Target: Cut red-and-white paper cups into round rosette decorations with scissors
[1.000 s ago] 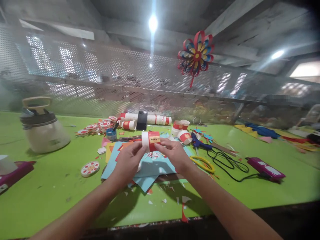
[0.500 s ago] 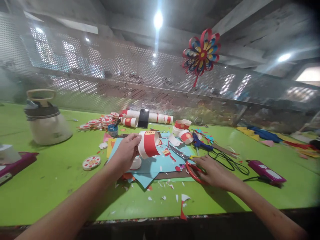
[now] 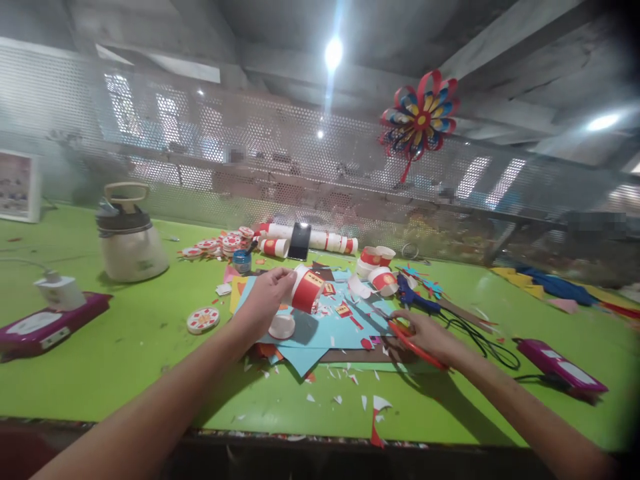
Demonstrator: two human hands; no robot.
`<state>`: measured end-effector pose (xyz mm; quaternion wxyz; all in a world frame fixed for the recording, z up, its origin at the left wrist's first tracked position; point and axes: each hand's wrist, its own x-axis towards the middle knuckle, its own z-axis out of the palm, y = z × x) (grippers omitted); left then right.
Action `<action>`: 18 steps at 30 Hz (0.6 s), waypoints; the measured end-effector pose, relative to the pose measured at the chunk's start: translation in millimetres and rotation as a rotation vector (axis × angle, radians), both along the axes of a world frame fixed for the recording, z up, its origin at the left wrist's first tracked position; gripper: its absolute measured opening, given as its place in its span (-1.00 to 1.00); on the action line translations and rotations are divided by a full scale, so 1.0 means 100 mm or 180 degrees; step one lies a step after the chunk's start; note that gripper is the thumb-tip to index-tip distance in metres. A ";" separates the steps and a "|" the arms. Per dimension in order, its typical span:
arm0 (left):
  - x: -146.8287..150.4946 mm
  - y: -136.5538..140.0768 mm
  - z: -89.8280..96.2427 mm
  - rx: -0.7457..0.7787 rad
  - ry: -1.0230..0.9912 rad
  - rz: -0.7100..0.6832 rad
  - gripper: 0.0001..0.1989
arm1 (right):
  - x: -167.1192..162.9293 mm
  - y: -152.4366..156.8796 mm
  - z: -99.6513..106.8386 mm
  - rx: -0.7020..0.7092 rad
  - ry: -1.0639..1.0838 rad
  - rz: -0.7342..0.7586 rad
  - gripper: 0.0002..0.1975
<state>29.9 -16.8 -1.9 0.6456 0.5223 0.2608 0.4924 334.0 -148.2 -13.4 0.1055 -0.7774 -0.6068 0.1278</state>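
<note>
My left hand (image 3: 266,298) pinches a red-and-white paper cup (image 3: 307,291) by its side, holding it tilted above the blue paper sheets (image 3: 303,360). My right hand (image 3: 429,335) is closed on the red handles of a pair of scissors (image 3: 411,341), whose blades point left toward the cup without touching it. Under the held cup sits a small white cup-like piece (image 3: 282,326). Red and white paper scraps (image 3: 344,309) lie on the sheets. Beyond them stand more cut paper cups (image 3: 384,281), one with a curled white strip.
A blue glue gun (image 3: 417,298) with a black cord lies right of the sheets. Purple power strips (image 3: 560,367) rest at both sides. A large jug (image 3: 131,243) stands at left. Behind are a phone (image 3: 300,241), a blue jar (image 3: 241,261) and round decorated discs (image 3: 233,243).
My right hand has taken up the scissors, which were lying on the sheets, and turned their handles toward me. My left hand has turned the cup. The view has shifted left.
</note>
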 end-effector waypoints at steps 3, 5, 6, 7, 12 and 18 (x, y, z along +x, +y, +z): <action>-0.02 0.03 -0.01 0.0017 0.0016 -0.0042 -0.82 | -0.07 -0.18 0.13 0.0121 0.0454 0.0162 -0.42; -0.03 0.04 0.00 0.0037 0.0002 -0.0108 -0.82 | -0.15 -0.32 0.21 0.0204 0.0915 0.0388 -0.40; -0.05 0.04 0.01 0.0057 -0.0014 -0.0143 -0.80 | -0.21 -0.38 0.25 0.0249 0.1493 0.0495 -0.40; -0.06 0.04 0.02 0.0081 -0.0035 -0.0171 -0.78 | -0.26 -0.42 0.28 0.0224 0.1932 0.0566 -0.40; -0.11 0.04 0.06 0.0215 -0.0084 -0.0162 -0.67 | -0.56 -0.44 0.40 -0.0170 0.2387 0.0736 -0.63; -0.06 -0.03 -0.02 0.0240 0.0087 -0.0265 -0.71 | -0.74 -0.31 0.44 -0.0111 0.2302 0.1495 -0.48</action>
